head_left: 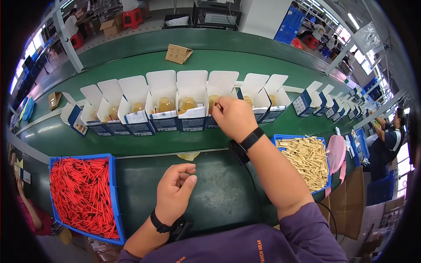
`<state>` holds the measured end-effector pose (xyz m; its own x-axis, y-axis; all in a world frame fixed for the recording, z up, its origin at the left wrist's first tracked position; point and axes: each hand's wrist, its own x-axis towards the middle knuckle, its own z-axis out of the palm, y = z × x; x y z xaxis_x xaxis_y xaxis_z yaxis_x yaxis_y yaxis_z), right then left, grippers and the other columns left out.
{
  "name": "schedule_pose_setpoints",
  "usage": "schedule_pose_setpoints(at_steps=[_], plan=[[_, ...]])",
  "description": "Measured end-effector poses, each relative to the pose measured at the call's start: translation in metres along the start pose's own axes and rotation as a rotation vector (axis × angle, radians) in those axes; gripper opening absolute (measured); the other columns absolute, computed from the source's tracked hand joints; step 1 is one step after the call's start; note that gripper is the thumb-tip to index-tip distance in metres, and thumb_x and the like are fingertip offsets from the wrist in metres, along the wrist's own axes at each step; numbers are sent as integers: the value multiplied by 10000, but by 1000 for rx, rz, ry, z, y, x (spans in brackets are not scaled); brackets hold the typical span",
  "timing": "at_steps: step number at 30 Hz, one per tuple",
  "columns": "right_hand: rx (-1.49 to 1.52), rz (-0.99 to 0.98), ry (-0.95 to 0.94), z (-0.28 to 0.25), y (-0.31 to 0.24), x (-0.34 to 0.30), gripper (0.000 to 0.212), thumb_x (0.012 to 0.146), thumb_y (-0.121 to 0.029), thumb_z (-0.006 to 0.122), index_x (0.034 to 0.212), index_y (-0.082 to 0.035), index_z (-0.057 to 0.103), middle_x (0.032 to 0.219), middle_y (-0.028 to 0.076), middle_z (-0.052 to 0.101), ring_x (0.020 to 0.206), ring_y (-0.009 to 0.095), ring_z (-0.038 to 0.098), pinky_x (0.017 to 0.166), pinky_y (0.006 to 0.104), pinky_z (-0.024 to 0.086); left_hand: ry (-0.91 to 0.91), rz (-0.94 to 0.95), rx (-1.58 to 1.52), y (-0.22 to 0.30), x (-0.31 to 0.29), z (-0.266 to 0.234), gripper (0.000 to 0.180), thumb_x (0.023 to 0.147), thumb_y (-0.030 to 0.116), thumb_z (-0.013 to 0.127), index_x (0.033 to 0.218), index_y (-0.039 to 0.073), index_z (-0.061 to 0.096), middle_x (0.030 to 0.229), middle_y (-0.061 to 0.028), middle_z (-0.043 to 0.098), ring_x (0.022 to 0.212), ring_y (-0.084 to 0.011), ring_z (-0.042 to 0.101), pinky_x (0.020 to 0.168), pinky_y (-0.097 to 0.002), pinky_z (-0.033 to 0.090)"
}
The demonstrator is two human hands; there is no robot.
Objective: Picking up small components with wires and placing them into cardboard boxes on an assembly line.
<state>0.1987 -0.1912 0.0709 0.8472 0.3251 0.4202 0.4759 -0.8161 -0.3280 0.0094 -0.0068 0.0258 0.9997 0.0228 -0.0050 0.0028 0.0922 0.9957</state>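
Observation:
My right hand (235, 117) reaches into one of the open white-and-blue boxes (224, 83) in the row. Its fingers are pinched together at the box's mouth, with a bit of red by the fingertips; what they hold is hidden. Inside that box a round amber-brown item (213, 100) is partly covered by the hand. My left hand (174, 189) hovers over the near bench, fingers loosely curled, thumb apart, nothing visible in it. Neighbouring boxes hold similar amber items (187, 104) and white folded papers (191, 112), their lids standing up.
At the left stands a blue tray (115, 188) heaped with red sticks (83, 193); at the right, another blue tray (329, 175) of pale wooden pieces (305, 160). A pink mesh fan-like thing (336, 153) leans beside it. More boxes (307, 103) continue right, toward a co-worker (388, 140).

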Motion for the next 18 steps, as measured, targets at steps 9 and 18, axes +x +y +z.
schedule_pose_setpoints(at_steps=[9, 18], plan=[[82, 27, 106, 4, -1, -22, 156, 861, -208, 633, 833, -77, 714, 777, 140, 681, 719, 349, 658, 641, 444, 527, 103, 237, 216, 48, -28, -10, 171, 912, -30, 584, 1075, 0, 624, 1014, -81, 611, 825, -115, 607, 734, -244, 499], [-316, 51, -410, 22, -12, 40, 214, 825, -159, 565, 853, -37, 739, 898, 227, 709, 862, 392, 696, 784, 496, 555, 515, 80, 552, 110, -94, -115, 111, 934, 56, 599, 1002, -12, 655, 929, -36, 616, 793, -115, 606, 715, -246, 497]])
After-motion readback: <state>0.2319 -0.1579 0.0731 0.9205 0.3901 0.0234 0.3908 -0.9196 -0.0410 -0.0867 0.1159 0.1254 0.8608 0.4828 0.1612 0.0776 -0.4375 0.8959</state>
